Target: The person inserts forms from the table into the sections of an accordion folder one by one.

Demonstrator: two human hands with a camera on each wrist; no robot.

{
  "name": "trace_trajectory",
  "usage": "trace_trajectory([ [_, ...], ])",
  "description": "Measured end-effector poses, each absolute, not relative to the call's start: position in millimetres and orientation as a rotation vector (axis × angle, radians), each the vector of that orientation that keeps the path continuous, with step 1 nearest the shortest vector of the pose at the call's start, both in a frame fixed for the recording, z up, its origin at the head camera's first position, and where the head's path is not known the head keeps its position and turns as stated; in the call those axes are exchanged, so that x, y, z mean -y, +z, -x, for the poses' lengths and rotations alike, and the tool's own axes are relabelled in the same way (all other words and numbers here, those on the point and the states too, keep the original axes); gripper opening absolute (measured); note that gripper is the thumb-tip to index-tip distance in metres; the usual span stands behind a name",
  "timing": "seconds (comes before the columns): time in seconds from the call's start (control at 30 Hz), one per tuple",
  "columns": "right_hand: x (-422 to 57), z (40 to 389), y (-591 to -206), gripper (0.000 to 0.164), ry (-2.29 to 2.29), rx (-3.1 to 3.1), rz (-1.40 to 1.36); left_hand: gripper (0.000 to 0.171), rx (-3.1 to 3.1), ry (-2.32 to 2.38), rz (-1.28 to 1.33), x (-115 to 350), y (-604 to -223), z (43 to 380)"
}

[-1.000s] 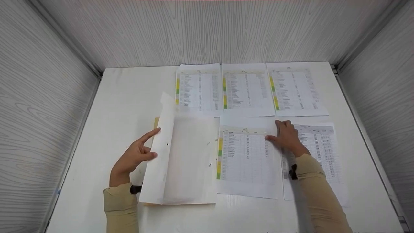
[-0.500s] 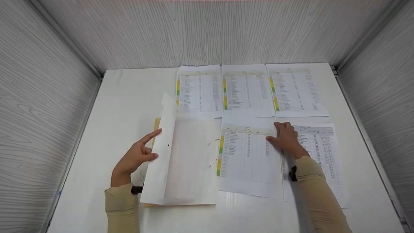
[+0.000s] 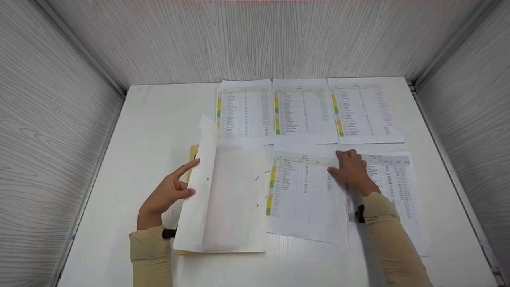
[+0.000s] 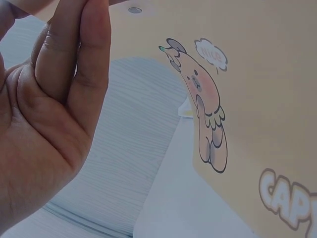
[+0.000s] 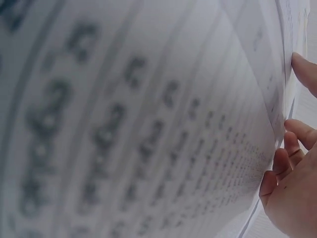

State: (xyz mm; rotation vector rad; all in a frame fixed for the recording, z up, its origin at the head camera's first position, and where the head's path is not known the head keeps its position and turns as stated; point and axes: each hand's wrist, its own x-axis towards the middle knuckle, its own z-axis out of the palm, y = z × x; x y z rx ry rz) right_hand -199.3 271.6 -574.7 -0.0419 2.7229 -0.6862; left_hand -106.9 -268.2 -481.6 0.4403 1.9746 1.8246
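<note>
On the left of the head view, my left hand (image 3: 165, 193) holds the outer edge of a folder's raised cover (image 3: 197, 207), index finger and thumb at that edge. The cover is white inside; its yellowish outside (image 4: 257, 89) fills much of the left wrist view, with cartoon drawings and a metal eyelet. The white inner side of the folder (image 3: 235, 199) lies open beside it. My right hand (image 3: 352, 171) pinches the right edge of a printed table sheet (image 3: 297, 199) next to the folder, thumb on its face. That sheet lies slightly askew.
Three printed sheets with yellow and green side strips lie in a back row: left (image 3: 243, 113), middle (image 3: 303, 111) and right (image 3: 362, 111). Another printed sheet (image 3: 398, 179) lies partly under my right arm. Grey wood-grain panels (image 3: 255, 40) enclose the white table (image 3: 151, 115).
The sheet under my right hand has turned slightly, its lower left corner shifting up. My right hand has edged a little left. The left hand and cover have barely moved.
</note>
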Motion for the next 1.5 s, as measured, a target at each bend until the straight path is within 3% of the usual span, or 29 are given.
trace_trajectory([
  [0.3,-266.3,198.8,-568.1,0.075,-0.564,-2.791,0.107,0.081,-1.944,1.861,-0.46,268.9,-482.2,105.8],
  [0.73,-261.0,199.0,-568.2,0.067,-0.757,-2.689,0.031,0.082,-1.978,1.844,-0.416,269.6,-479.8,105.4],
  [0.97,-258.1,196.9,-562.4,0.071,-0.789,-2.602,-0.054,0.081,-1.994,1.84,-0.428,270.8,-479.9,106.6],
  [1.2,-258.3,192.6,-552.1,0.072,-0.788,-2.7,0.078,0.08,-1.971,1.856,-0.456,272.9,-477.6,107.3],
  [1.5,-266.5,188.7,-547.7,0.064,-1.194,-2.57,0.12,0.08,-2.005,1.838,-0.456,271.9,-480.0,107.6],
])
